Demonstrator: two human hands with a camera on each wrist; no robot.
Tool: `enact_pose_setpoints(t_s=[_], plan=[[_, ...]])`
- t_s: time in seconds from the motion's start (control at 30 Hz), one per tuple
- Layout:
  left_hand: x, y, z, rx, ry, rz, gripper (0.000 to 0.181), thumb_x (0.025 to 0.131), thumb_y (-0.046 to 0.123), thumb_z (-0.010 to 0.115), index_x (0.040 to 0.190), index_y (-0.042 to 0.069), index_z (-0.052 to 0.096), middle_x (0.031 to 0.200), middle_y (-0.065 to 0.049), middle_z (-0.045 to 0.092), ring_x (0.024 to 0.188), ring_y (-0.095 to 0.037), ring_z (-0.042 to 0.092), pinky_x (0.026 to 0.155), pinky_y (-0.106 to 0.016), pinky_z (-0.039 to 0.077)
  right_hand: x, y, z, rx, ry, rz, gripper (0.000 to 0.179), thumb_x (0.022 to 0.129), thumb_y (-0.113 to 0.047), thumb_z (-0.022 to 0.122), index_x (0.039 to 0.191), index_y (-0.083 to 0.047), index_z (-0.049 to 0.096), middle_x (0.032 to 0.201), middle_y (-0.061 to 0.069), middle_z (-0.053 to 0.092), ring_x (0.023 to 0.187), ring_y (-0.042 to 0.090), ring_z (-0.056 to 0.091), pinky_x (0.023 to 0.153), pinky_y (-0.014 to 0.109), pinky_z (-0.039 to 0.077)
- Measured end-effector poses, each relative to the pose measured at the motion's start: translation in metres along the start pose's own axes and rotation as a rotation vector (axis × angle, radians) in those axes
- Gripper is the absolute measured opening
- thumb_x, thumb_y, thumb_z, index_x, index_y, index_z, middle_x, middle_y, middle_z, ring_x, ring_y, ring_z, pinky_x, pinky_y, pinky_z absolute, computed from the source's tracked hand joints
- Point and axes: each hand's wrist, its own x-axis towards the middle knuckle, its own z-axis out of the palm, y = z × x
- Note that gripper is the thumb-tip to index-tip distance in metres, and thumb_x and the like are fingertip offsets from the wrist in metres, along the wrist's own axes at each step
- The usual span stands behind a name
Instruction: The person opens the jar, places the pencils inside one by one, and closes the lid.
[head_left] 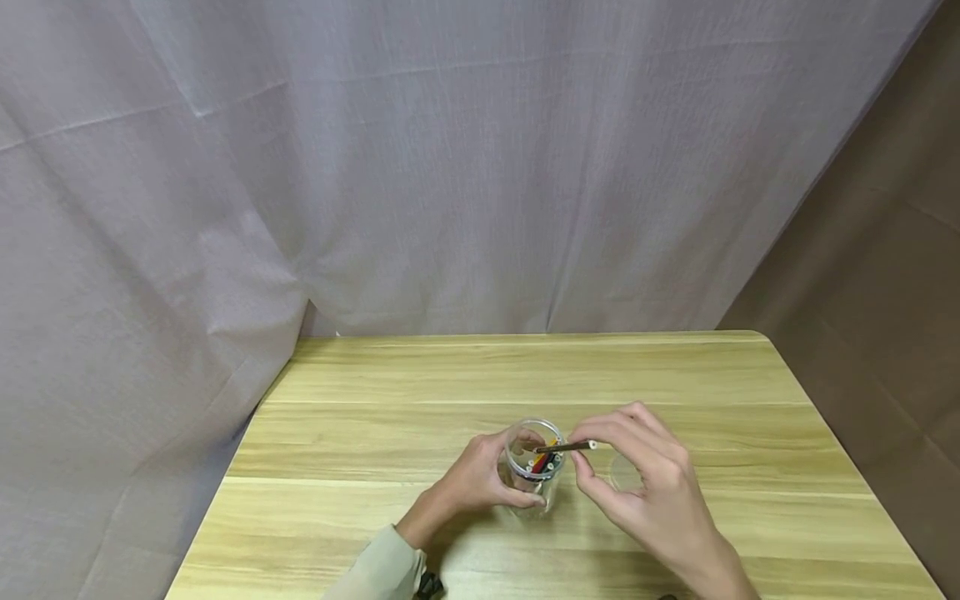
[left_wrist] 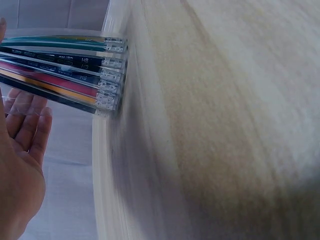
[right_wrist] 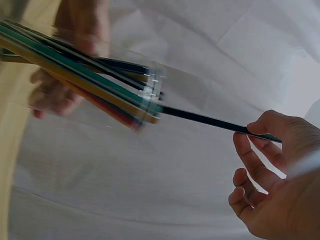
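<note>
A clear plastic jar (head_left: 551, 493) stands on the wooden table, with several colored pencils (left_wrist: 55, 62) inside, in green, dark blue, red and yellow-orange. My left hand (head_left: 474, 477) grips the jar's side, its thumb along the near wall. Between thumb and index finger, my right hand (head_left: 651, 460) pinches a dark pencil (right_wrist: 202, 119) near its upper end. That pencil slants through the jar's mouth; its lower part is hidden among the others. In the right wrist view, the remaining right-hand fingers hang loosely curled below it.
A round clear lid (head_left: 624, 473) lies on the table (head_left: 360, 517) to the right of the jar, partly covered by my right hand. Grey curtains (head_left: 450, 208) hang behind the table's back edge, and a darker brown cloth (head_left: 877, 333) hangs at the right.
</note>
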Motion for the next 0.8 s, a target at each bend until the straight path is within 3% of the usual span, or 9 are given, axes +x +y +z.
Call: enact_pose_setpoints(t_s=[0.47,0.8], plan=[[0.0,0.003,0.0,-0.025,-0.009,0.0,0.074,0.073,0.032,0.1,0.135,0.019,0.062,0.124,0.003,0.075,0.113,-0.006,0.069,0.104,-0.028,0.053,-0.047,0.026,0.022,0.03,-0.041,0.11,0.026,0.078,-0.001,0.075,0.102,-0.012,0.078,0.102,0.001,0.077,0.093,0.018,0.064,0.092,0.015,0.049],[-0.001,0.003,0.0,-0.033,-0.01,0.0,0.074,0.073,0.033,0.1,0.135,0.02,0.061,0.124,0.003,0.075,0.112,-0.008,0.07,0.104,-0.029,0.054,-0.059,0.027,0.029,-0.004,-0.005,0.11,0.022,0.08,-0.004,0.074,0.1,-0.011,0.078,0.099,0.005,0.078,0.09,0.018,0.065,0.092,0.016,0.05]])
